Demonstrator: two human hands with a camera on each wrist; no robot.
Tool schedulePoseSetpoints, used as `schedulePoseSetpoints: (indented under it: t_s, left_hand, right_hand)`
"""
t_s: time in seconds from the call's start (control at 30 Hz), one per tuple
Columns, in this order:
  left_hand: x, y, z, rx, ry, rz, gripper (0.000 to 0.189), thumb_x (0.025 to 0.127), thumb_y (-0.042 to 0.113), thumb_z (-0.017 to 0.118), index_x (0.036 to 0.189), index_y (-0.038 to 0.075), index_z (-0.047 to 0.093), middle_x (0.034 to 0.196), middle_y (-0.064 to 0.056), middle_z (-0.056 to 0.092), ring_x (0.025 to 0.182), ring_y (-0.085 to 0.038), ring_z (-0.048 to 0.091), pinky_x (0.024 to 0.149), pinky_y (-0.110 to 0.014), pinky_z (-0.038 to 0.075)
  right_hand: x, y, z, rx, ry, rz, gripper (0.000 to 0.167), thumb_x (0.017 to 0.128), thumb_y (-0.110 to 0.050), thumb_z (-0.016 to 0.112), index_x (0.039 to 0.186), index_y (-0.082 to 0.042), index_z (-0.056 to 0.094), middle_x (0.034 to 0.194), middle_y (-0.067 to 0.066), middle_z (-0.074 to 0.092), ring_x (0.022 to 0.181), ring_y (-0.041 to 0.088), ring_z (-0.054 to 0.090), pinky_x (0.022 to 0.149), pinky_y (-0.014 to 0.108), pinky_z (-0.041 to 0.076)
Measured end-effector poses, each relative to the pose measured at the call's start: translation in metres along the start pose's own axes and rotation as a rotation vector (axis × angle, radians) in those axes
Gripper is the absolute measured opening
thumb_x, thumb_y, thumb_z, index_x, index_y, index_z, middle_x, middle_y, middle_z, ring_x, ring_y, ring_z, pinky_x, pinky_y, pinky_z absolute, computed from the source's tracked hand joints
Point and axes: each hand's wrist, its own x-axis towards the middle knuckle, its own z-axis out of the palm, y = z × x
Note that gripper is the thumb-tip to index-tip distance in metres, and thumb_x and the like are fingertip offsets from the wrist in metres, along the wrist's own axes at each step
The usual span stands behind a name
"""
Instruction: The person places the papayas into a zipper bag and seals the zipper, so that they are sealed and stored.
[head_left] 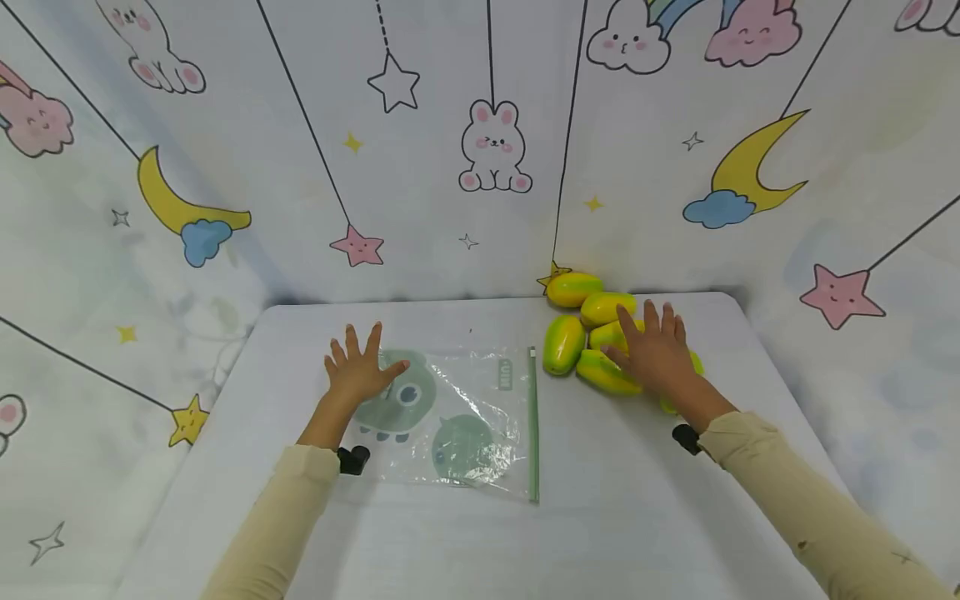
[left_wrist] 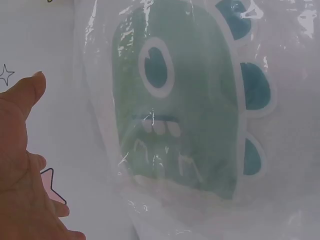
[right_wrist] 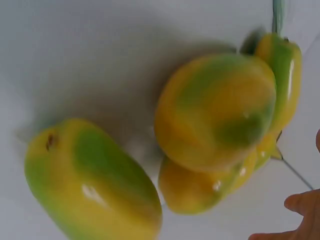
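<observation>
Where the yellow-green fruits (head_left: 604, 336) lie, our right grip (head_left: 662, 358) is nearer, spread over them
Our left grip (head_left: 357, 375), spread too, is by the bag (head_left: 480, 392)

From where I stand, the bag (head_left: 450, 421) looks like clear, creased plastic, glossy. The fruits (head_left: 606, 337) are smooth and shiny (almost waxy), while the sleeves (head_left: 279, 508) look like matt cloth.
</observation>
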Motion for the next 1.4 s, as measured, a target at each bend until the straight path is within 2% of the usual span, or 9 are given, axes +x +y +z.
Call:
schedulePoseSetpoints:
  t_s: [0.27, 0.43, 0.63, 0.77, 0.9, 1.03, 1.17, 1.3, 1.4]
  left_hand:
    - [0.006, 0.007, 0.011, -0.048, -0.016, 0.018, 0.090, 0.096, 0.056, 0.051, 0.158, 0.017, -0.001, 0.157, -0.032, -0.017, 0.140, -0.061, -0.013, 0.112, -0.073, -0.002]
    - [-0.003, 0.032, 0.021, -0.105, -0.002, 0.079, 0.086, 0.097, 0.052, 0.051, 0.158, 0.012, 0.005, 0.157, -0.035, -0.007, 0.140, -0.063, -0.004, 0.112, -0.073, 0.007]
    - [-0.022, 0.075, 0.052, -0.151, -0.041, 0.199, 0.079, 0.096, 0.047, 0.056, 0.156, 0.011, 0.020, 0.157, -0.036, 0.006, 0.140, -0.063, 0.007, 0.110, -0.074, 0.016]
    - [-0.029, 0.091, 0.078, -0.079, -0.018, 0.234, 0.078, 0.093, 0.049, 0.060, 0.154, 0.012, 0.027, 0.156, -0.034, 0.012, 0.140, -0.060, 0.012, 0.111, -0.071, 0.019]
    - [-0.043, 0.104, 0.102, -0.003, 0.027, 0.264, 0.078, 0.091, 0.052, 0.063, 0.152, 0.013, 0.033, 0.156, -0.032, 0.016, 0.141, -0.058, 0.015, 0.113, -0.067, 0.022]
    - [-0.055, 0.116, 0.122, -0.018, -0.025, 0.302, 0.078, 0.091, 0.056, 0.059, 0.152, 0.013, 0.035, 0.157, -0.033, 0.016, 0.141, -0.059, 0.016, 0.112, -0.068, 0.022]
    - [-0.059, 0.121, 0.134, -0.066, -0.052, 0.278, 0.081, 0.090, 0.062, 0.056, 0.151, 0.014, 0.035, 0.157, -0.032, 0.015, 0.141, -0.058, 0.014, 0.112, -0.071, 0.018]
    - [-0.056, 0.119, 0.135, -0.105, -0.067, 0.267, 0.085, 0.088, 0.067, 0.055, 0.152, 0.014, 0.033, 0.157, -0.031, 0.014, 0.142, -0.057, 0.012, 0.112, -0.072, 0.015]
    - [-0.053, 0.117, 0.128, -0.169, -0.110, 0.305, 0.084, 0.090, 0.063, 0.056, 0.152, 0.012, 0.032, 0.156, -0.031, 0.016, 0.142, -0.055, 0.016, 0.111, -0.070, 0.020]
  right_hand:
    - [-0.018, -0.021, 0.025, -0.015, 0.060, -0.118, 0.067, 0.097, -0.041, 0.058, 0.148, -0.003, 0.037, 0.149, 0.038, 0.026, 0.138, 0.061, 0.015, 0.112, 0.069, 0.018]
    - [-0.026, -0.036, 0.043, -0.018, 0.116, -0.206, 0.059, 0.095, -0.036, 0.062, 0.140, -0.001, 0.047, 0.140, 0.033, 0.043, 0.135, 0.056, 0.030, 0.111, 0.065, 0.028]
    - [-0.038, -0.055, 0.065, -0.070, 0.126, -0.291, 0.061, 0.091, -0.035, 0.069, 0.138, -0.002, 0.050, 0.142, 0.026, 0.045, 0.137, 0.050, 0.033, 0.112, 0.061, 0.030]
    - [-0.043, -0.065, 0.075, -0.103, 0.170, -0.304, 0.062, 0.087, -0.033, 0.073, 0.136, -0.002, 0.052, 0.141, 0.025, 0.048, 0.135, 0.047, 0.037, 0.111, 0.058, 0.034]
    - [-0.049, -0.076, 0.092, -0.106, 0.140, -0.392, 0.048, 0.086, -0.029, 0.073, 0.125, -0.004, 0.059, 0.130, 0.020, 0.057, 0.125, 0.040, 0.050, 0.109, 0.052, 0.039]
    - [-0.058, -0.089, 0.107, -0.003, 0.075, -0.417, 0.040, 0.087, -0.027, 0.072, 0.120, -0.006, 0.063, 0.126, 0.018, 0.059, 0.117, 0.037, 0.056, 0.102, 0.051, 0.046]
    - [-0.064, -0.099, 0.113, 0.130, 0.056, -0.368, 0.048, 0.089, -0.030, 0.072, 0.131, -0.009, 0.060, 0.136, 0.021, 0.054, 0.121, 0.043, 0.053, 0.100, 0.056, 0.046]
    - [-0.063, -0.108, 0.111, 0.190, 0.039, -0.363, 0.052, 0.093, -0.034, 0.066, 0.140, -0.015, 0.054, 0.143, 0.021, 0.049, 0.126, 0.044, 0.049, 0.101, 0.058, 0.044]
    - [-0.059, -0.112, 0.108, 0.208, 0.061, -0.382, 0.050, 0.096, -0.034, 0.061, 0.142, -0.017, 0.052, 0.144, 0.020, 0.048, 0.127, 0.042, 0.048, 0.101, 0.058, 0.044]
